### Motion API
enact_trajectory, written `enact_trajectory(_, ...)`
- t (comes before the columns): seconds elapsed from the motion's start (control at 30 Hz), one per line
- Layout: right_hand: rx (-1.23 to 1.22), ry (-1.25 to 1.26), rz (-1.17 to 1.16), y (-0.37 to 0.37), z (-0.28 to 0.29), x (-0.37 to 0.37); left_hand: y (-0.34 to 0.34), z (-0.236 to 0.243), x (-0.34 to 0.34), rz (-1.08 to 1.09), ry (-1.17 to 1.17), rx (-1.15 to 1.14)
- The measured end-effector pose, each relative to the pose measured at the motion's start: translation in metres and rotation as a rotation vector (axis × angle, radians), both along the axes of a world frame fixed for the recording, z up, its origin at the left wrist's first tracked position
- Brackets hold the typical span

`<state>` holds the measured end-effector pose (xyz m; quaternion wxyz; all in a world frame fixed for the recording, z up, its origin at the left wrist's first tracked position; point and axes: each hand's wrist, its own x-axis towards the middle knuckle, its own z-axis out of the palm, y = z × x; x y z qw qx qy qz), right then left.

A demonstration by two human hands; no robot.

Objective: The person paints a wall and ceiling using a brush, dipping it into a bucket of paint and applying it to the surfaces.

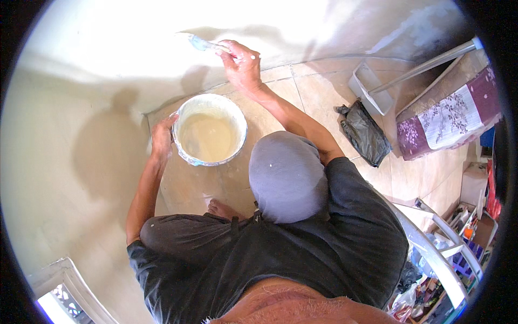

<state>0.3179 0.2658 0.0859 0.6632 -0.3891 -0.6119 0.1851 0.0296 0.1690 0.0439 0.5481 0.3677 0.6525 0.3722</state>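
Observation:
My right hand [244, 63] is closed around the handle of a paintbrush [200, 44], smeared whitish-blue. Its head points left at the bright white wall [135, 38]; whether the bristles touch it I cannot tell. With my left hand [161, 135] I grip the left rim of a white bucket [229, 109], fingers on the edge. Cream-coloured paint [209, 135] fills its lower part, and smears mark the rim. The bucket is in the corner by the wall, left of my raised knee in grey cloth [288, 178].
A black plastic bag [365, 132] lies on the tiled floor [307, 92] at right, near a white plastic tub [372, 89] and a metal pole [426, 67]. Beyond is a purple-and-white flowered cloth [450, 119]. A metal ladder [431, 254] stands lower right beside clutter.

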Motion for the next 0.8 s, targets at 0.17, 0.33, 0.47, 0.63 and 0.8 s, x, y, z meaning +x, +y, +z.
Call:
enact_trajectory(0.17, -0.025, 0.005, -0.190, 0.005, -0.017, 0.082, -0.007, 0.015, 0.016, 0.035, -0.035, 0.019)
enact_trajectory(0.33, -0.081, -0.060, -0.603, -0.014, -0.010, 0.190, -0.007, 0.004, 0.009, 0.029, -0.077, 0.058)
enact_trajectory(0.47, -0.042, -0.064, -0.885, -0.018, -0.010, 0.224, -0.009, 0.007, 0.011, 0.047, -0.105, 0.033)
enact_trajectory(0.63, -0.008, -0.163, -0.777, -0.004, -0.024, 0.135, -0.014, 0.017, 0.015, -0.012, -0.055, 0.019)
enact_trajectory(0.8, 0.074, -0.085, -0.315, -0.028, -0.012, 0.017, -0.016, 0.010, 0.007, -0.019, -0.026, 0.045)
